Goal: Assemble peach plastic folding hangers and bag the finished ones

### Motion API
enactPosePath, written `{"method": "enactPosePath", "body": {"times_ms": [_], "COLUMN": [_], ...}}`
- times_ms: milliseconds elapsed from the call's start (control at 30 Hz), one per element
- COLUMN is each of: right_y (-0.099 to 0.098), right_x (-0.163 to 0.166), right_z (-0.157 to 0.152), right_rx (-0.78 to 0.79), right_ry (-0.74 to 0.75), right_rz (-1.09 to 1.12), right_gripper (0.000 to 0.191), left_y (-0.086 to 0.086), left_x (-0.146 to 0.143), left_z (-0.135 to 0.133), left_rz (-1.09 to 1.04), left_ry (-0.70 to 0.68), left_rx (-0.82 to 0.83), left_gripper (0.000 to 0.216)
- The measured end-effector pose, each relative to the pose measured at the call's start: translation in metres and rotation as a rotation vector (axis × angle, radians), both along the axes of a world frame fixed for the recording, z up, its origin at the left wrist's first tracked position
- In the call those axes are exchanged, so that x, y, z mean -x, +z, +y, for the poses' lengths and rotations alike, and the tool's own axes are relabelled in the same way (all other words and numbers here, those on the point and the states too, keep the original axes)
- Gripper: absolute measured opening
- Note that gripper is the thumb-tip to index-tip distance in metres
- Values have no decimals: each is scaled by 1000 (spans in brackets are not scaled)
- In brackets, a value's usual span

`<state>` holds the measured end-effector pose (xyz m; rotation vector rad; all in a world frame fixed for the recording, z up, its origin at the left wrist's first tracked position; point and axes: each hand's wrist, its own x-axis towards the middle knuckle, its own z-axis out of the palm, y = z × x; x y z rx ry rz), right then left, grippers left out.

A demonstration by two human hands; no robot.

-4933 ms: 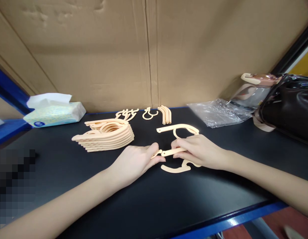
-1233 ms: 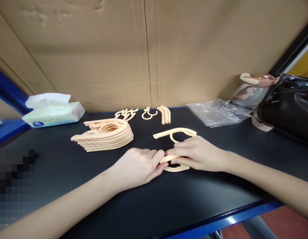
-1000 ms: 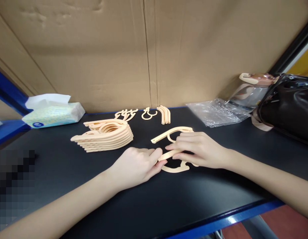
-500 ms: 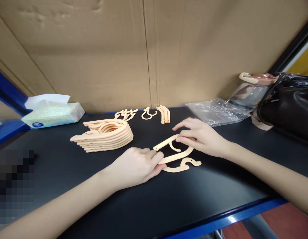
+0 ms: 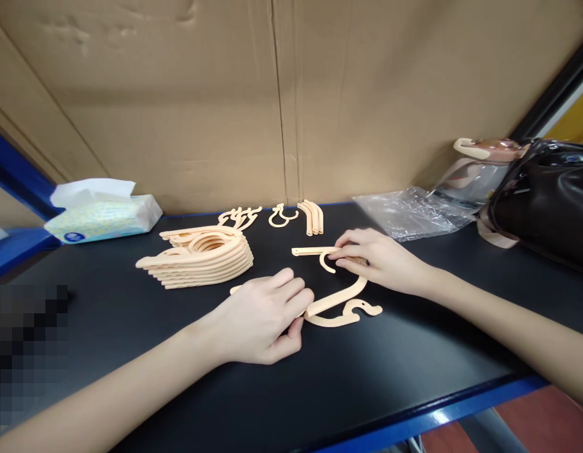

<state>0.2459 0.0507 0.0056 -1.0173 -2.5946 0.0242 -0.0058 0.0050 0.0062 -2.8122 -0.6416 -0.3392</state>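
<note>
Head view: left hand (image 5: pixel 263 318) and right hand (image 5: pixel 380 261) pinch hanger parts (image 5: pixel 338 299), well back from the blue edge (image 5: pixel 414 423).

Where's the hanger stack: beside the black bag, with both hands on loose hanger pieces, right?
No: the head view shows the hanger stack nearer the tissue pack, far from the black bag. Left hand and right hand do touch loose hanger pieces.

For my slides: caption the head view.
Left hand and right hand hold a hanger on a black table beside stacked hangers.
</note>
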Motion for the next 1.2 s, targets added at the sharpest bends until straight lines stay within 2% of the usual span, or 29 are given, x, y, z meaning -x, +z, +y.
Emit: {"method": "enactPosePath", "body": {"times_ms": [133,367,633,833,1067,1200], "right_y": [-2,-7,-11,-12,-13,-13], "right_x": [-1,-2,1,2,1,1], "right_z": [3,4,4,5,5,5], "right_rx": [-8,-24,-27,-38,-39,-20], "right_ry": [-24,-97,-175,-193,-208,-205], "right_rz": [4,-15,-13,-18,-14,-14], "right_gripper": [24,23,23,23,22,21], "left_y": [1,-4,-9,-7,-4,-3], "left_x": [0,1,2,2,1,1], "left_z": [2,4,8,7,7,6], "left_rz": [9,-94,-135,-120,-147,-151], "left_ry": [-4,55,135,127,56,17], "left_rx": [39,-32,54,111,178,190], "left_gripper": [15,23,25,29,35,30]}}
